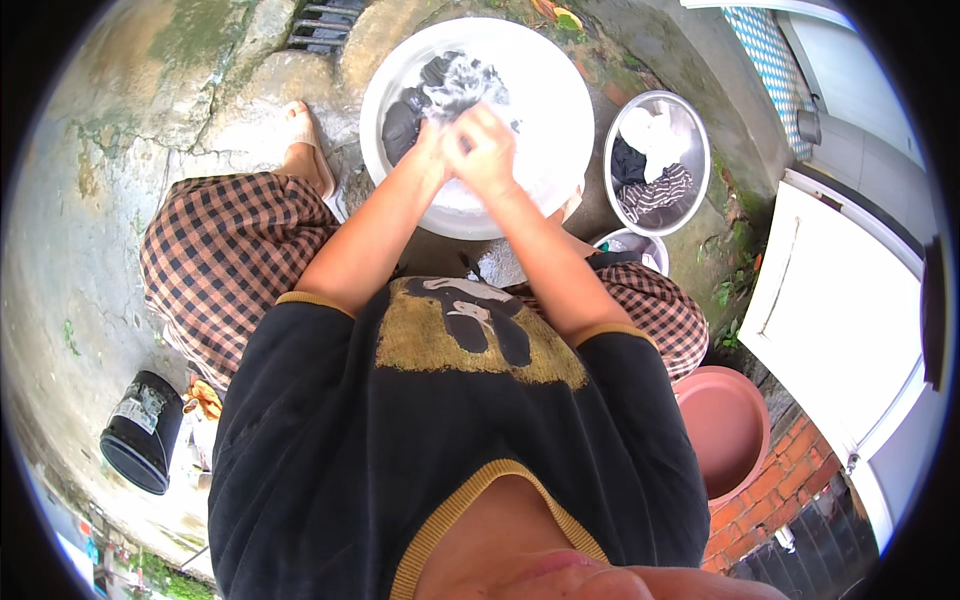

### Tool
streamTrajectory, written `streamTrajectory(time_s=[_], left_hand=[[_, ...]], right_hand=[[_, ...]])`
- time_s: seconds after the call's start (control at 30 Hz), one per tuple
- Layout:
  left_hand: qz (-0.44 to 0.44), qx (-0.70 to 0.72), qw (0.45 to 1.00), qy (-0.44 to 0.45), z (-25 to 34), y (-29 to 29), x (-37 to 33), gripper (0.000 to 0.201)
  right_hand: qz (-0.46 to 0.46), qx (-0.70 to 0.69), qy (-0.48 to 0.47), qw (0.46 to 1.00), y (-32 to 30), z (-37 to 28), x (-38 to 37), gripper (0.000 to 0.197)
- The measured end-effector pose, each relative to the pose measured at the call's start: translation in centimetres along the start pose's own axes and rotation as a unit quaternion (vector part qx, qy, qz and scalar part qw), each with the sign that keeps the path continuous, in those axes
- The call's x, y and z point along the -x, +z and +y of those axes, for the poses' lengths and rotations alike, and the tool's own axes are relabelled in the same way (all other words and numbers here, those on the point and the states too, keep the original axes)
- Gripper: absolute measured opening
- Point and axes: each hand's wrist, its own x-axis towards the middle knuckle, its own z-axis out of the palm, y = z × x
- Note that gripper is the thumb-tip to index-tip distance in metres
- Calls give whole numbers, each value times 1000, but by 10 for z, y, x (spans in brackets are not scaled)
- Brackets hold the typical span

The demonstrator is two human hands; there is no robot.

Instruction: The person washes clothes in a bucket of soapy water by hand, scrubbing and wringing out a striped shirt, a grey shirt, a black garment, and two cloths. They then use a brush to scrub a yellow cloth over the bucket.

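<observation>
Dark garment [440, 95], wet and bunched, sits in foamy water inside round white plastic basin [560, 90] on rough stained concrete. Left hand [432, 145] and right hand [487, 150] pressed together, fingers curled tight on the cloth. Just right: shiny metal bowl [690, 120] holding striped and white laundry. Lower right, smooth pink tub [725, 425].

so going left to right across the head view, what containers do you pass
black bucket → white basin with both hands in it → metal bowl of clothes → pink basin
</observation>
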Motion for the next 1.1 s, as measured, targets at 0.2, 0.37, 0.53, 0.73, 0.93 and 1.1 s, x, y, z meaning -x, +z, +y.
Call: streamTrajectory(time_s=[0.2, 0.37, 0.53, 0.73, 0.93, 1.1], left_hand=[[229, -77, 970, -28, -1, 98, 20, 27], [-43, 128, 978, -161, 31, 63, 33, 33], [245, 60, 968, 3, -11, 92, 18, 21], [232, 10, 973, -2, -8, 70, 10, 25], [70, 80, 994, 10, 29, 28, 5, 26], [6, -307, 951, 26, -31, 117, 31, 48]], right_hand=[[7, 8, 291, 957, -5, 103, 6, 19], [5, -75, 116, 990, 3, -1, -2, 15], [54, -73, 268, 959, 2, 66, -19, 14], [0, -136, 398, 907, -6, 40, -10, 18], [20, -115, 151, 982, 30, -4, 0, 11], [88, -425, 476, 765, -20, 172, 45, 24]])
